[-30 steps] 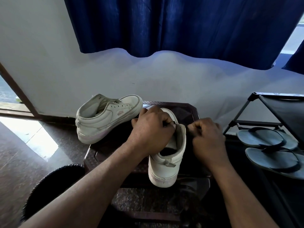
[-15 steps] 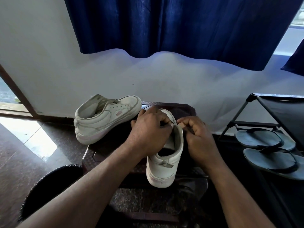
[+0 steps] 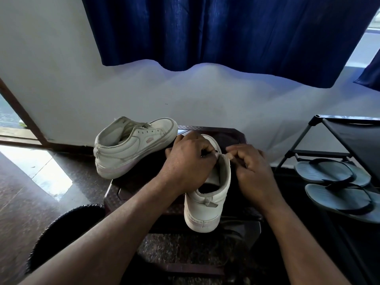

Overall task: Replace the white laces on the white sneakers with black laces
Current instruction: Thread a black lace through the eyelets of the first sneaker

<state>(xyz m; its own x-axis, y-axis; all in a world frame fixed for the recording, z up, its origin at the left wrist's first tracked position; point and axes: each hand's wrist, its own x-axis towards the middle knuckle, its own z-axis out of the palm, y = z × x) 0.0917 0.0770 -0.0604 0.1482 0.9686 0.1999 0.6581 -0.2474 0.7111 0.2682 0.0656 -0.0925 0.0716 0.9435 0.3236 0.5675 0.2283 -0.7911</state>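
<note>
1. At the lower left a dark, round, ribbed thing [image 3: 61, 229] stands on the floor [image 3: 26, 188]. I cannot tell what it is or whether it holds anything.
2. Both bare forearms reach forward over a dark brown surface [image 3: 231, 138].
3. The near sneaker [image 3: 205, 208] stands on this surface with its heel toward the camera and its toe pointing away. Its opening is dark, and nothing can be made out inside.
4. The left hand [image 3: 189, 161] lies over the top of the near sneaker, with its fingers [image 3: 207, 150] curled and gripping the upper part. A short bit of black lace [image 3: 204, 154] shows among them.
5. The right hand [image 3: 255, 171] is at the shoe's right side. Its thumb and first finger pinch the upper edge of the near sneaker, and the other fingers are curled.
6. The far sneaker [image 3: 131, 147] lies tilted on the back left of the surface, apart from the hands. Its eyelets are bare and its toe points right.
7. To the right a black shoe rack [image 3: 298, 146] holds a pair of grey sandals [image 3: 337, 199] side by side on its lower shelf.
8. Behind everything is a white wall [image 3: 92, 85], with a dark blue curtain [image 3: 226, 31] hanging above it and a brown door frame [image 3: 18, 114] at the left.
</note>
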